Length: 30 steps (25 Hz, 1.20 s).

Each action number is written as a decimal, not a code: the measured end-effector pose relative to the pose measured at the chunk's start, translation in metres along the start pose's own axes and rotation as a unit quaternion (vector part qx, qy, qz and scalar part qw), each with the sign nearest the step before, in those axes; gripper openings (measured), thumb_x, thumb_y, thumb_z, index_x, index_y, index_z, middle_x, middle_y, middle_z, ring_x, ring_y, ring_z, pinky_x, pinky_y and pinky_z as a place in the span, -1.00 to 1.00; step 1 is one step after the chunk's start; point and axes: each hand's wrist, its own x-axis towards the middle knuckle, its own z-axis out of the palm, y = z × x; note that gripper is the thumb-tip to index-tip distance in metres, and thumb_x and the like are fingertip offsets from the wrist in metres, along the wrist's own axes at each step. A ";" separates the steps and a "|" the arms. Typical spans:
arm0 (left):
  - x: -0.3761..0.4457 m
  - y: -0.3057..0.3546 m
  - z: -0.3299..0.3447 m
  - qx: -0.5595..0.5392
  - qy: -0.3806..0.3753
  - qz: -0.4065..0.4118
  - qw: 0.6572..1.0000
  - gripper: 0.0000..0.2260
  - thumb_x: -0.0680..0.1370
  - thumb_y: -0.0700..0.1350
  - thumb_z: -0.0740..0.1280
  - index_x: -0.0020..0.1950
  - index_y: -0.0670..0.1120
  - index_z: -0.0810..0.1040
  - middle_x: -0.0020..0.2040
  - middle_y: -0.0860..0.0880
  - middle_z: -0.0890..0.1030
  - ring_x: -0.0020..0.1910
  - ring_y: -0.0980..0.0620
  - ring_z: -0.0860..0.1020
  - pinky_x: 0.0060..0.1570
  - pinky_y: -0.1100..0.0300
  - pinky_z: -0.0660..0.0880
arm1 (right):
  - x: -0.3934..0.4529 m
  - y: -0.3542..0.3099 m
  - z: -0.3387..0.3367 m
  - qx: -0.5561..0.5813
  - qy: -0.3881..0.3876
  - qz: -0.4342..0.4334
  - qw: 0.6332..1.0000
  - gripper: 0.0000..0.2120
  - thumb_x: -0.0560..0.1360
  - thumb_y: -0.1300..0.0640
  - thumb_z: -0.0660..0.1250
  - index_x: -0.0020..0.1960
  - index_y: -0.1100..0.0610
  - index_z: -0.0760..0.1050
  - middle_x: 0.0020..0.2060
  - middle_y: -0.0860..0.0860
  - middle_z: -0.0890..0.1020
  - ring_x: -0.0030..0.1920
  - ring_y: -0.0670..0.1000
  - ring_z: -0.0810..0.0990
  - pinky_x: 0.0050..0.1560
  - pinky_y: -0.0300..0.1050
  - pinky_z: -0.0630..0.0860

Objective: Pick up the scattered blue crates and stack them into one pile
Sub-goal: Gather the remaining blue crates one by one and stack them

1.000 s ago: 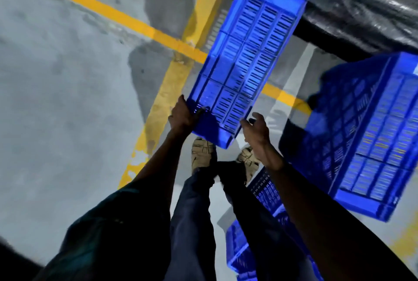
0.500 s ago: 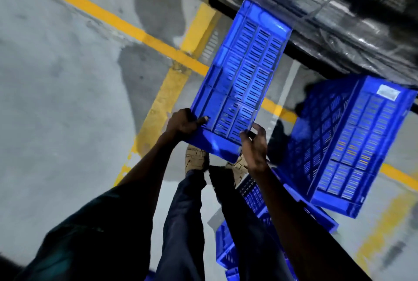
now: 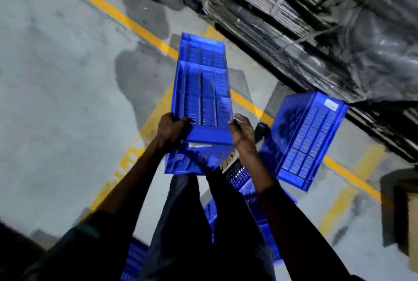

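Observation:
I hold a blue slatted crate [image 3: 202,90] out in front of me above the floor, its long side pointing away. My left hand [image 3: 170,129] grips its near left corner. On the near right corner rests my right hand [image 3: 243,134], palm against the side with fingers curled at the rim. A second blue crate [image 3: 304,138] lies tipped on its side on the floor to the right. More blue crates [image 3: 248,192] sit low beside my right leg, partly hidden by my legs and right arm.
Yellow lines [image 3: 117,14] cross the grey concrete floor [image 3: 56,88]. Plastic-wrapped stacked goods [image 3: 316,9] fill the upper right. A brown box [image 3: 407,224] stands at the right edge. Another blue crate corner [image 3: 134,258] shows at the bottom by my left leg.
The held crate has swung from a rightward slant to pointing nearly straight ahead and has come lower and nearer. My view has shifted, so the tipped crate sits further down the frame.

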 end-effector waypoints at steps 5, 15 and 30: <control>-0.101 0.025 -0.056 -0.142 0.086 0.030 0.986 -0.76 0.40 -0.01 0.48 -0.17 -0.12 0.50 -0.39 -0.07 0.59 -0.43 -0.04 0.61 -0.41 0.10 0.57 | -0.070 -0.056 0.009 -0.040 0.059 -0.080 0.994 -0.72 0.42 0.02 0.34 0.10 0.07 0.51 -0.05 -0.05 0.58 -0.08 -0.25 0.57 0.08 -0.31 0.41; -0.211 0.027 -0.129 -0.453 0.252 -0.031 0.855 -0.69 0.27 0.01 0.48 -0.22 -0.11 0.43 -0.26 -0.12 0.57 -0.35 -0.09 0.56 -0.24 -0.03 0.61 | -0.190 -0.124 0.022 -0.159 -0.197 -0.257 0.933 -0.87 0.55 -0.06 0.29 -0.04 0.00 0.45 -0.24 0.06 0.58 -0.21 0.10 0.61 -0.17 0.10 0.56; -0.356 -0.115 -0.148 -0.825 0.363 -0.079 0.426 -0.88 0.40 -0.28 0.39 -0.13 -0.15 0.47 -0.29 -0.14 0.58 -0.42 -0.05 0.56 -0.44 -0.01 0.59 | -0.306 -0.096 0.040 -0.365 -0.555 -0.429 0.613 -0.52 0.42 -0.09 0.48 -0.40 0.05 0.22 -0.54 -0.09 0.31 -0.48 -0.13 0.28 -0.41 -0.23 0.25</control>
